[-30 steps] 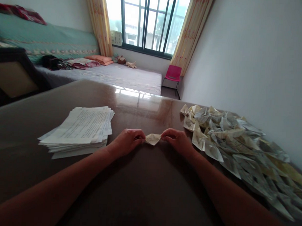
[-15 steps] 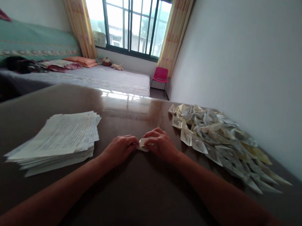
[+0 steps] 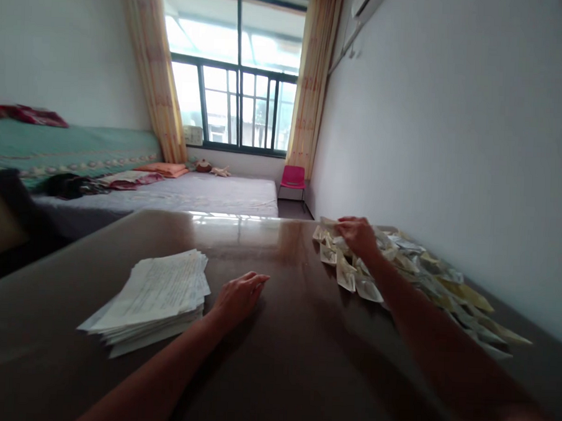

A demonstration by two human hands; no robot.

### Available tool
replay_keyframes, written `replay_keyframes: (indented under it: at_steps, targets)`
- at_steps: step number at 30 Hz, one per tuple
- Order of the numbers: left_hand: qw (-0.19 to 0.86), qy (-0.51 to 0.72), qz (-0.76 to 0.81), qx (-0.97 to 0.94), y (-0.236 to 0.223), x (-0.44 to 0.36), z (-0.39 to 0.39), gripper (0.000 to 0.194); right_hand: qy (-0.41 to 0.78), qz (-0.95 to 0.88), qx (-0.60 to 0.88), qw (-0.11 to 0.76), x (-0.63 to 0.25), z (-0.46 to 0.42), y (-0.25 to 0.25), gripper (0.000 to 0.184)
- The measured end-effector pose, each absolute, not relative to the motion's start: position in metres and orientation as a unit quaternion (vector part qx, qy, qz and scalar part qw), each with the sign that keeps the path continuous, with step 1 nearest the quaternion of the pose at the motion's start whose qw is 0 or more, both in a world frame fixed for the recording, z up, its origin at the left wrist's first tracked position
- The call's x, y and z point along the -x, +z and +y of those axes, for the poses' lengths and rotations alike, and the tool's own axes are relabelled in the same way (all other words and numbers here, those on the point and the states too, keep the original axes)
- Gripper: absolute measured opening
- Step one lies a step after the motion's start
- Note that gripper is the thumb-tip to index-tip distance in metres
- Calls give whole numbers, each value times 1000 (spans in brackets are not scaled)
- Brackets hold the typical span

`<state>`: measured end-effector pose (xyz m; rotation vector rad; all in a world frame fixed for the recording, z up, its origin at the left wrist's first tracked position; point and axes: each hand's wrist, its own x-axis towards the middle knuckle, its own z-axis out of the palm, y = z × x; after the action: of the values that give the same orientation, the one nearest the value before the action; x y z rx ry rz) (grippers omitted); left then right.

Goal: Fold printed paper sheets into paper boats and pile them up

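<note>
My right hand (image 3: 358, 234) reaches out over the far end of a heap of folded paper shapes (image 3: 418, 275) on the right of the dark table (image 3: 275, 353). Its fingers pinch a small folded paper piece (image 3: 329, 223) at the heap's far edge. My left hand (image 3: 239, 295) lies flat on the table, fingers stretched forward, holding nothing. It rests just right of a stack of printed sheets (image 3: 154, 295).
A white wall runs along the table's right side. Beyond the table stand a bed (image 3: 188, 194), a pink chair (image 3: 292, 177) and a barred window (image 3: 236, 109) with curtains. A dark piece of furniture (image 3: 1, 217) is at the left.
Both hands held the small folded paper together in front of me. My right hand has carried it away to the heap on the right; my left hand let go and lies flat. The camera tilted up.
</note>
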<state>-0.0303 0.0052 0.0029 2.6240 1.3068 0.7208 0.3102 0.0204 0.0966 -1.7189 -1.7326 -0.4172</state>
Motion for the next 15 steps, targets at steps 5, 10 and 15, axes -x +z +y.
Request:
replay_keyframes:
  at_steps: [5,10,15]
  targets:
    - [25,213,466,-858,28,38,0,32,-201,-561,745,300,-383,-7,135,37]
    - [17,162,568,-807,69,100,19,28,-201,-610,716,273,-357,-6,112,36]
    - [64,110,642,-756,77,174,43,19,-134,-826,475,272,-217,5,74,31]
